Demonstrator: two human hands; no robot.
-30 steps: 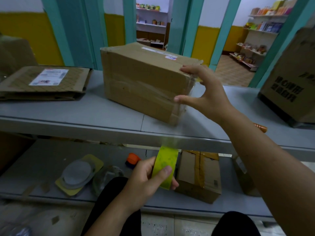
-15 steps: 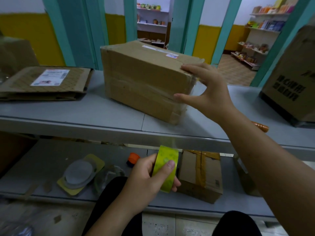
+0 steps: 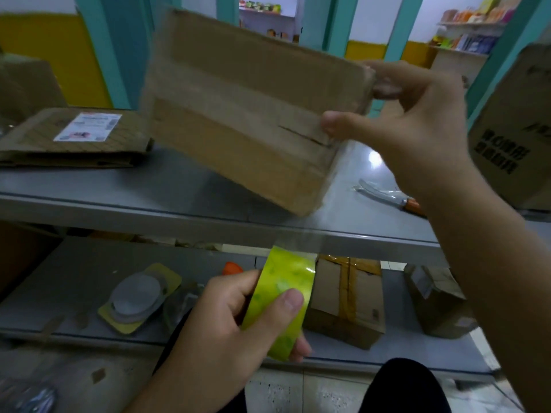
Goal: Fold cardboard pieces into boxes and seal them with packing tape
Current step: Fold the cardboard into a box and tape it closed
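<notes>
A brown cardboard box [image 3: 238, 114] is tilted up on the grey upper shelf [image 3: 119, 186], its near lower corner over the shelf's front edge. My right hand [image 3: 402, 120] grips the box's right end, thumb on the taped front face, fingers behind the top corner. My left hand [image 3: 238, 320] holds a yellow-green roll of packing tape [image 3: 283, 293] below the shelf edge. A clear strip of tape [image 3: 298, 236] runs from the roll up to the box's lower corner.
A flattened cardboard piece with a white label [image 3: 77, 135] lies at the left. A large printed box [image 3: 518, 123] stands at the right. A knife with an orange handle [image 3: 396, 198] lies by my right wrist. The lower shelf holds small boxes [image 3: 346, 299], a yellow pad and an orange cap.
The box has been lifted and tipped toward me by my right hand, which moved up with it. The tape roll stays in my left hand, with the strip still stretched to the box.
</notes>
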